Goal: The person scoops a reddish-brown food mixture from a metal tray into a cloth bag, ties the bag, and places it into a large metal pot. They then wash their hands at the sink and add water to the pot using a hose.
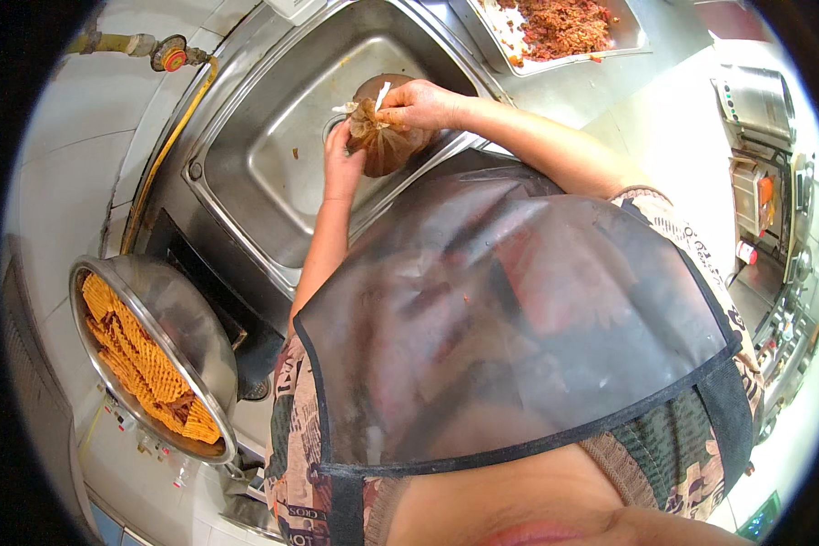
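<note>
A mesh or cloth bag point(392, 147), full and rounded with brown contents, is held over the right side of a stainless steel sink point(286, 164). My right hand point(418, 106) pinches its gathered neck from above, beside white tie ends point(383, 95). On the other side, my left hand point(345, 153) touches the bunched neck with bent fingers. The bag's underside is partly hidden, so whether it rests on the sink is unclear. A small brown scrap point(295, 153) lies on the sink floor.
A steel bowl point(198, 327) of orange, ridged food pieces stands at lower left. A metal tray point(628, 42) holds reddish-brown minced food at the top right. A valve point(172, 58) with a yellow hose point(170, 147) runs along the tiled wall.
</note>
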Available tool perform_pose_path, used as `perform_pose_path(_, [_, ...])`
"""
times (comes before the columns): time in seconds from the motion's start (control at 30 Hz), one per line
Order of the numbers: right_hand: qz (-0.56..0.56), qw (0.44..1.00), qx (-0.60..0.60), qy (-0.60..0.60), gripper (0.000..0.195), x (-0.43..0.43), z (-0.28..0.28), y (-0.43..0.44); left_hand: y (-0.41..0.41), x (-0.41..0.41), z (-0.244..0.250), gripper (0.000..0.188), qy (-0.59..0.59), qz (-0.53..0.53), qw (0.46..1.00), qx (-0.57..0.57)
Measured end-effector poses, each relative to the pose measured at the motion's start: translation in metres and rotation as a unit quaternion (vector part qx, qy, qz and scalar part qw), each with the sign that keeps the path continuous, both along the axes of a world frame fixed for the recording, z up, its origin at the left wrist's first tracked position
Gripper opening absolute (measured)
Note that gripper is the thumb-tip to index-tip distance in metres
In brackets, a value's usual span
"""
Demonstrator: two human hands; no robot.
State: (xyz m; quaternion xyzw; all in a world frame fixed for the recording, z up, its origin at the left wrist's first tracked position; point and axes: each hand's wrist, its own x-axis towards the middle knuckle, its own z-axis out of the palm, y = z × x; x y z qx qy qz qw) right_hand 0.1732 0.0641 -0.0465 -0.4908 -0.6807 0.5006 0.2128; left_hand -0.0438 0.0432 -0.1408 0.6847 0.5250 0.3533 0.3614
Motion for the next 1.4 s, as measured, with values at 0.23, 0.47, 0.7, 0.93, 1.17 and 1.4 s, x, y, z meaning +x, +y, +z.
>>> perform_pose_path(0.23, [0.075, 0.990, 0.085, -0.081, 0.024, 0.015, 0.040, -0.013, 0.015, 0.031, 0.018, 0.046, -0.143, -0.056, 0.984, -0.087])
perform_pose_path(0.47, [-0.078, 0.969, 0.151, -0.181, 0.022, 0.078, 0.084, -0.039, -0.022, 0.041, 0.026, 0.039, 0.209, -0.083, 0.973, 0.044])
perform_pose_path(0.7, [-0.197, 0.969, -0.089, -0.119, 0.021, 0.139, 0.071, -0.002, -0.011, 0.044, 0.036, 0.032, 0.090, 0.012, 0.996, -0.025])
perform_pose_path(0.93, [-0.417, 0.898, 0.133, -0.047, 0.028, 0.185, 0.075, -0.001, -0.012, 0.029, 0.037, 0.033, -0.094, 0.031, 0.988, -0.122])
perform_pose_path(1.17, [-0.447, 0.847, 0.236, 0.166, 0.022, 0.205, 0.052, -0.095, -0.001, 0.035, 0.041, 0.042, -0.149, 0.128, 0.971, -0.137])
perform_pose_path(1.4, [-0.633, 0.762, 0.066, 0.122, 0.022, 0.273, 0.015, -0.252, -0.016, 0.096, 0.107, 0.050, -0.303, 0.215, 0.916, -0.153])
